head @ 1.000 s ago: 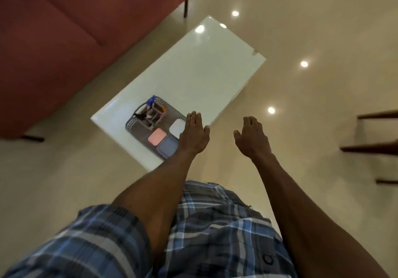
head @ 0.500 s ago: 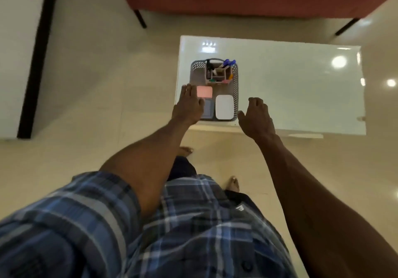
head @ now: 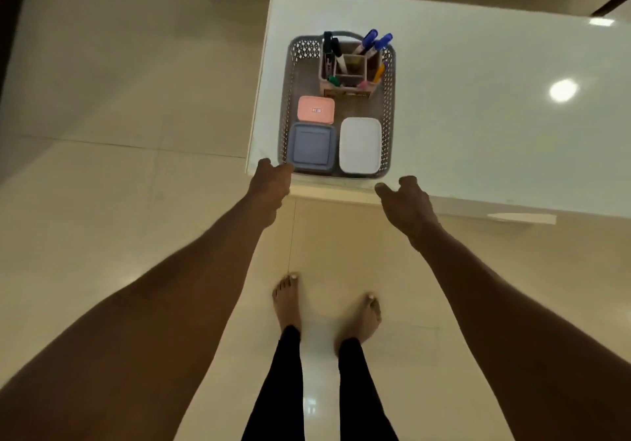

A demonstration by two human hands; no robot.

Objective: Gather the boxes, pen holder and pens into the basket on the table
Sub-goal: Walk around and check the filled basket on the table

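Basket: grey perforated basket stood at the near left corner of the tabletop, as in the two earlier views; only the viewpoint had swung round to face it squarely
Pen holder: sat upright in the far half of the basket, against its far wall
Pens: stood in the holder's compartments, blue caps at the right, dark ones at the left, a yellow and a green one lower down
Boxes: pink box lay in the middle left; blue-grey box and white box lay side by side in the near half, the blue-grey just touching the pink
Left hand: half a second before it overlapped the basket's near left corner; now it was lower, just outside that corner, fingers curled loosely, holding nothing
Right hand: likewise pulled back to the tabletop's near edge, just beside the basket's near right corner, fingers half curled, empty
Tabletop outside the basket: carried no loose item in the visible part
Floor: glossy tiles, the person's bare feet standing close to the table
Reading: every named item appeared already in the basket, and the hands' retreat suggested the gathering was finished
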